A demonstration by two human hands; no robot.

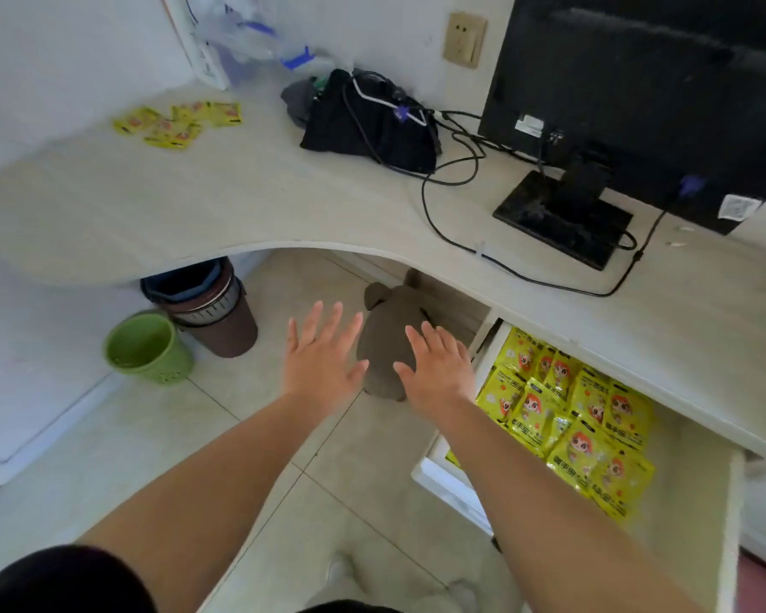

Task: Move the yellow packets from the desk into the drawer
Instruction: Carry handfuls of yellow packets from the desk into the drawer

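left hand (319, 360) & right hand (438, 369) flat, holding nothing; approx 6 yellow packets (178, 123) at desk (239, 201) far edge; drawer (690, 524) right half free.

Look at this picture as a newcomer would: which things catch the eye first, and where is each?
Two empty, open hands, the left hand and the right hand, reach out above the floor at centre. At lower right, the open drawer is packed with bright yellow packets. A small cluster of loose packets lies at the far left corner of the desk, and a black monitor stands at upper right.
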